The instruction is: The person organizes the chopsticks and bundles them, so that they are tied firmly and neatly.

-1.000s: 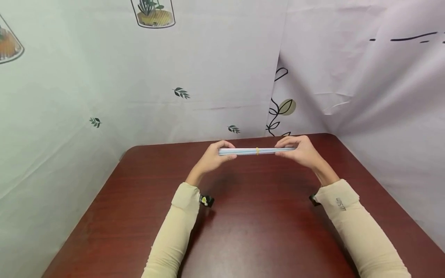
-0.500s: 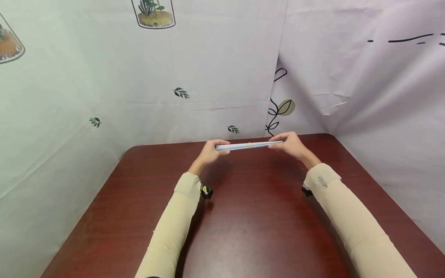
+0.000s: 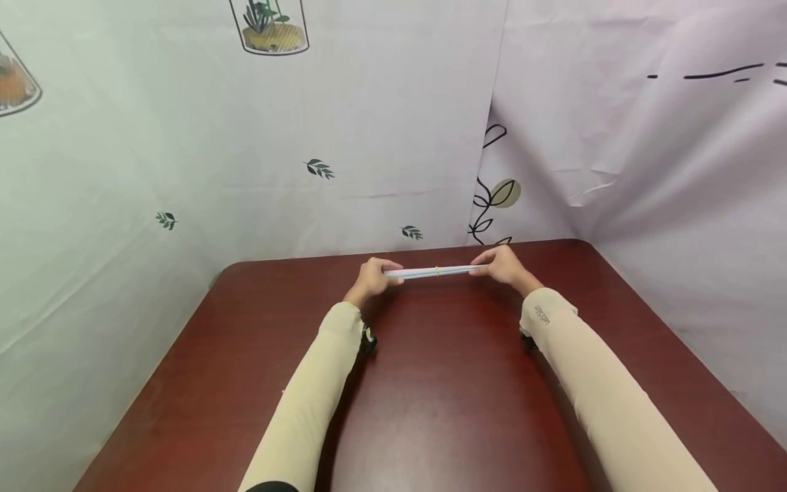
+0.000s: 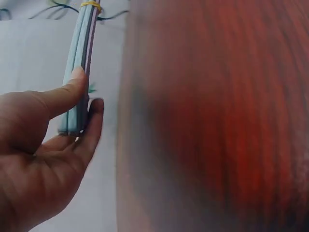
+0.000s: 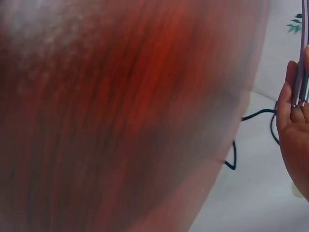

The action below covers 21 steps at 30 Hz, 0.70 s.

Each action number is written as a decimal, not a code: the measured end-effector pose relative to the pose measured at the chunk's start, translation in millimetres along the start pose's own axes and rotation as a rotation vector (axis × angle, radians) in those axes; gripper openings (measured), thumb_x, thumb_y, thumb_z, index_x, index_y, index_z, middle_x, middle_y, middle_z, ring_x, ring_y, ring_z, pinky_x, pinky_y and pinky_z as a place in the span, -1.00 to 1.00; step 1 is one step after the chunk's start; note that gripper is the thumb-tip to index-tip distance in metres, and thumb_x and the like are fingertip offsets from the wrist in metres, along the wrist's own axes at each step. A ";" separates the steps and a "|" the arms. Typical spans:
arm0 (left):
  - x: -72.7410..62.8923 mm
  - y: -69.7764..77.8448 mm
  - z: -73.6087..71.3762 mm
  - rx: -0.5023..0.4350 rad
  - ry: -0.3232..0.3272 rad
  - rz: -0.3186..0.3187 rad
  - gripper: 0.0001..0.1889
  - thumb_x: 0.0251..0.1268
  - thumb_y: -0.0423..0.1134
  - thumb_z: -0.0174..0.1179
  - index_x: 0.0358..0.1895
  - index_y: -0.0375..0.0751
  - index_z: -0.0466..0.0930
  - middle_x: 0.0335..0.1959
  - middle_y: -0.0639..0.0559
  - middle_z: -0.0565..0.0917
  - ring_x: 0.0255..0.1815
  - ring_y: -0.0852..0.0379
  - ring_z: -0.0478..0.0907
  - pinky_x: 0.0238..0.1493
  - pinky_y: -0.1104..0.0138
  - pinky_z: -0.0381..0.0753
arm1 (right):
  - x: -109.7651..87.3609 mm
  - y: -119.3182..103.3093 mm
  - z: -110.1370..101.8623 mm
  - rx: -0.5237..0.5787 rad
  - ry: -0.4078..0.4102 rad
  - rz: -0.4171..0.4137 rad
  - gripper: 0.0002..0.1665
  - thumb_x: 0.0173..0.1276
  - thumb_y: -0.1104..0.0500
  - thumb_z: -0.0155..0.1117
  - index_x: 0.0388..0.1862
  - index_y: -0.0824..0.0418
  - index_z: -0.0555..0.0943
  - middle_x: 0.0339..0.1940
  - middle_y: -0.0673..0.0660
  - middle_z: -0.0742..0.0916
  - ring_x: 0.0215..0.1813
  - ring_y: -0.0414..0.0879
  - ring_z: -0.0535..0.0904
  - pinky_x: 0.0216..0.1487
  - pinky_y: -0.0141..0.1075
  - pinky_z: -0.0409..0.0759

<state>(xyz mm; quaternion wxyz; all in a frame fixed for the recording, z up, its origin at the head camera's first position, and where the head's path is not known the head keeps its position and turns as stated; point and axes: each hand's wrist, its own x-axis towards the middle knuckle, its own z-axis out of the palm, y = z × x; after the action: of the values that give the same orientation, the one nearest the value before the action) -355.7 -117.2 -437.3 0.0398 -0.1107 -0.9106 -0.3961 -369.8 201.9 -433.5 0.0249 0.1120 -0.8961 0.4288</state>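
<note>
Both hands hold one bundle of slim chopsticks (image 3: 424, 272) level near the far edge of the table. The sticks are pale blue and purplish, bound at mid-length by a yellow rubber band (image 4: 91, 6). At the thicker left end, my left hand (image 3: 372, 276) pinches them between thumb and fingers; the left wrist view shows the square stick ends over its fingers. My right hand (image 3: 505, 264) pinches the narrower right end. In the right wrist view that hand (image 5: 295, 130) is partly cut off by the frame's edge, with stick ends between its fingers.
A dark red wooden table (image 3: 430, 396) with rounded far corners lies under both arms. Pale curtains (image 3: 381, 123) printed with leaves and jars hang right behind it and along both sides. A small dark device (image 3: 369, 340) is strapped at the left wrist.
Both hands have carried the bundle away from the body and slightly left, the right hand shifting most. In the last half second the bundle has come lower in view. Both grips stay on it.
</note>
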 end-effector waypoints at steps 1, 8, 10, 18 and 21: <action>0.6 -1.9 1.9 0.019 -0.015 -0.009 -0.68 0.10 -0.27 0.47 -0.03 -0.18 0.76 -0.09 -0.09 0.76 0.01 -0.01 0.65 0.08 0.17 0.57 | 0.9 1.0 1.9 -0.012 -0.005 0.007 -0.70 0.14 0.21 0.55 -0.19 0.35 0.76 -0.07 0.30 0.75 -0.01 0.09 0.58 -0.02 -0.10 0.50; 0.9 -5.7 10.0 0.190 -0.066 -0.079 -0.69 0.08 -0.16 0.49 -0.06 -0.01 0.79 -0.06 0.03 0.76 0.11 0.02 0.62 0.16 0.12 0.51 | 1.8 3.8 11.1 -0.114 -0.045 0.069 -0.73 0.13 0.17 0.56 -0.21 0.29 0.78 -0.06 0.25 0.75 0.06 0.10 0.51 0.16 -0.01 0.42; 0.7 -5.7 10.9 0.231 -0.062 -0.083 -0.69 0.08 -0.12 0.49 -0.06 0.04 0.79 -0.06 0.06 0.76 0.12 0.02 0.61 0.16 0.10 0.49 | 1.5 4.4 13.1 -0.131 -0.050 0.084 -0.74 0.13 0.17 0.56 -0.22 0.28 0.78 -0.06 0.24 0.75 0.06 0.10 0.50 0.18 0.00 0.41; 2.8 -9.1 11.2 0.213 -0.055 -0.104 -0.70 0.06 -0.13 0.50 -0.08 0.04 0.77 -0.03 0.09 0.75 0.11 0.03 0.60 0.11 0.06 0.50 | 3.9 3.8 15.2 -0.151 -0.080 0.094 -0.74 0.12 0.17 0.57 -0.22 0.24 0.79 -0.01 0.23 0.75 0.16 0.13 0.49 0.25 0.02 0.38; 3.2 -10.8 11.0 0.210 -0.049 -0.097 -0.64 0.07 -0.09 0.49 -0.02 0.01 0.75 0.01 0.11 0.74 0.13 0.03 0.59 0.12 0.05 0.49 | 5.6 5.6 13.9 -0.154 -0.085 0.078 -0.73 0.10 0.17 0.57 -0.20 0.23 0.79 -0.03 0.21 0.76 0.17 0.13 0.51 0.25 0.03 0.38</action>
<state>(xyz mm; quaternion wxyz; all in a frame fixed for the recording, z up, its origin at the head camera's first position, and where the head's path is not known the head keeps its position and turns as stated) -361.1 -115.7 -452.0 0.0097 -0.0712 -0.9522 -0.2970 -375.8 193.6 -445.7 -0.0214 0.0930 -0.9303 0.3543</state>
